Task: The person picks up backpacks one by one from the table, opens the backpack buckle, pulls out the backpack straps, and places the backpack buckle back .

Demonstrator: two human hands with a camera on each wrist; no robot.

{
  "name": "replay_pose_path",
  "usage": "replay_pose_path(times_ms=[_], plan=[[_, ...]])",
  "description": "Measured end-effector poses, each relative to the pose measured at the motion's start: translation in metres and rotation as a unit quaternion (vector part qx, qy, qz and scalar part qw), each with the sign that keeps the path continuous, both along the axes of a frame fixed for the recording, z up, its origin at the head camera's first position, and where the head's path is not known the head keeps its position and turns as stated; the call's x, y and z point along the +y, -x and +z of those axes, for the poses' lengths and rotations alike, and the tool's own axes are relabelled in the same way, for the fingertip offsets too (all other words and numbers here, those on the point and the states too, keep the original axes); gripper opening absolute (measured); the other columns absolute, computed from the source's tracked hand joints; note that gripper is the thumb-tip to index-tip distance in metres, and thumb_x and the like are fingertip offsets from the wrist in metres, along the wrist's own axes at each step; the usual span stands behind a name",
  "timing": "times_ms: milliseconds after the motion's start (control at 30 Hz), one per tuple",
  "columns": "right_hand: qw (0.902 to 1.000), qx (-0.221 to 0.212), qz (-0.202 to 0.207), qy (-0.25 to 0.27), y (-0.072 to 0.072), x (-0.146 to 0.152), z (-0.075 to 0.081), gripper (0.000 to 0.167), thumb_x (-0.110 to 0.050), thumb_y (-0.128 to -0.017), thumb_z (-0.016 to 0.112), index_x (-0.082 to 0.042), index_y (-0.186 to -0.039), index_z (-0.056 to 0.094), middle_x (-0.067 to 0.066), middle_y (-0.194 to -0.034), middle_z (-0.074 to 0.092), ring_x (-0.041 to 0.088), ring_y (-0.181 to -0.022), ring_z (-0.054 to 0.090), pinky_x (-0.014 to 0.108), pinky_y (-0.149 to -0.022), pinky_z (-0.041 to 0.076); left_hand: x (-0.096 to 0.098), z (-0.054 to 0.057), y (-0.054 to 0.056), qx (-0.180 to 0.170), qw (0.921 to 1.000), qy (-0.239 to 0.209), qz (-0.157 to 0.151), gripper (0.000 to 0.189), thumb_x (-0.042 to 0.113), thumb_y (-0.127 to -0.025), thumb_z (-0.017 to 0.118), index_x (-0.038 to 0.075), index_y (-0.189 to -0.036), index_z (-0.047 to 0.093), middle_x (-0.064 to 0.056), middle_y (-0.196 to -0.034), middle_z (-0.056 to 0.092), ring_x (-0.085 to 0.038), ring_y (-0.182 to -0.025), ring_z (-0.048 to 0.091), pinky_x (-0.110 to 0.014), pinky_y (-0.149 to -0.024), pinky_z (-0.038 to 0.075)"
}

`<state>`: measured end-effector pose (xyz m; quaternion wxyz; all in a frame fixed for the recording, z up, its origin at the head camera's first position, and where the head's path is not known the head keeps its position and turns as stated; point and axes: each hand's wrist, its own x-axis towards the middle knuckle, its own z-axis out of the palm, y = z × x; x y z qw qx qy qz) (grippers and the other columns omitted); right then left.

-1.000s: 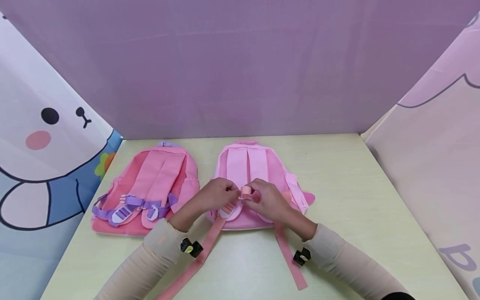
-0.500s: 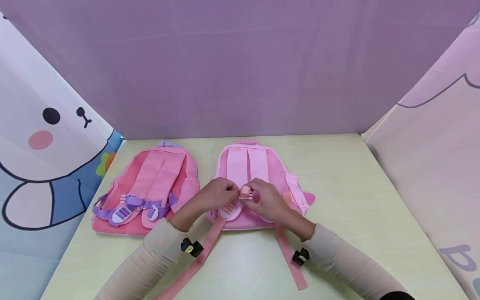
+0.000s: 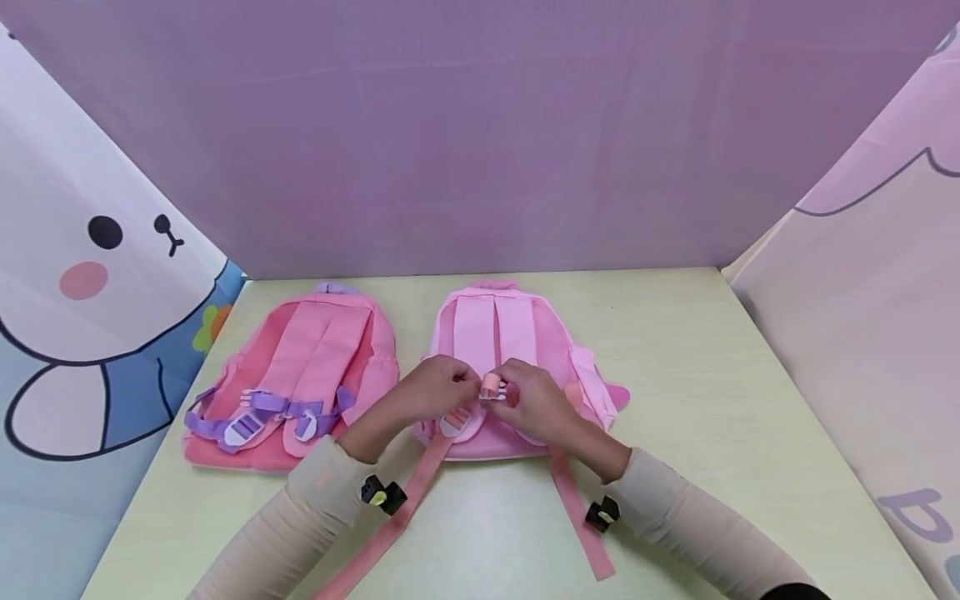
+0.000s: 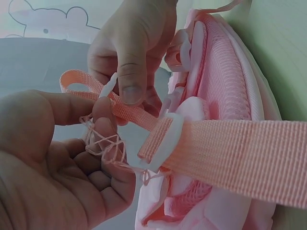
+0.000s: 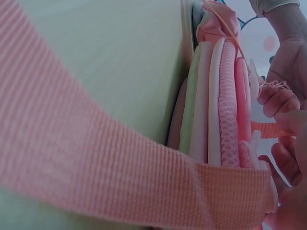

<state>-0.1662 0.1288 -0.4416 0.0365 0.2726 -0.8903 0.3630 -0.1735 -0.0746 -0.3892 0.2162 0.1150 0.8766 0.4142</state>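
Note:
A pale pink backpack (image 3: 476, 329) lies on the table, its shoulder straps facing up. Over its lower part my left hand (image 3: 442, 387) and right hand (image 3: 536, 400) meet at a narrow peach chest strap (image 4: 134, 115). Its loop stands up between the hands. In the left wrist view, the right thumb presses on this strap, while the left fingertips pinch it beside a small white plastic piece (image 4: 110, 85). Fine pink threads (image 4: 105, 143) tangle across the left fingers. A white slider buckle (image 4: 168, 139) carries the wide peach webbing (image 4: 240, 158) below.
A darker pink backpack (image 3: 311, 329) with purple straps lies at the left. Two loose peach webbing ends (image 3: 581, 517) trail toward the front of the table (image 3: 750, 467). A purple panel (image 3: 480, 142) stands behind, with printed cloths at both sides.
The peach strap loop between the hands has turned slightly, showing more of the white plastic beside the right fingers. Both hands stay almost in place. The backpacks have not moved.

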Motion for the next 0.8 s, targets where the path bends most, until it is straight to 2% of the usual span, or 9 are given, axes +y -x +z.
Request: replay_pose_path(times_ms=[500, 800], plan=[[0.9998, -0.001, -0.002, -0.019, 0.0017, 0.0006, -0.0020, 0.026, -0.025, -0.085, 0.083, -0.015, -0.103, 0.069, -0.004, -0.091, 0.064, 0.008, -0.075, 0.052, 0.021, -0.065, 0.046, -0.0004, 0.0026, 0.0004, 0.001, 1.0000, 0.003, -0.003, 0.023, 0.026, -0.099, 0.059, 0.012, -0.087, 0.072, -0.002, -0.078, 0.064, -0.015, -0.068, 0.058, -0.025, -0.051, 0.044], [0.9996, 0.000, -0.007, -0.028, 0.0011, 0.0025, -0.0023, 0.023, -0.027, -0.086, 0.082, -0.015, -0.100, 0.069, -0.005, -0.083, 0.058, 0.008, -0.071, 0.049, 0.021, -0.061, 0.044, -0.0004, 0.0069, 0.0015, 0.002, 0.9999, 0.000, -0.010, 0.024, 0.026, -0.101, 0.059, 0.009, -0.091, 0.073, -0.003, -0.079, 0.065, -0.014, -0.070, 0.058, -0.025, -0.055, 0.046]])
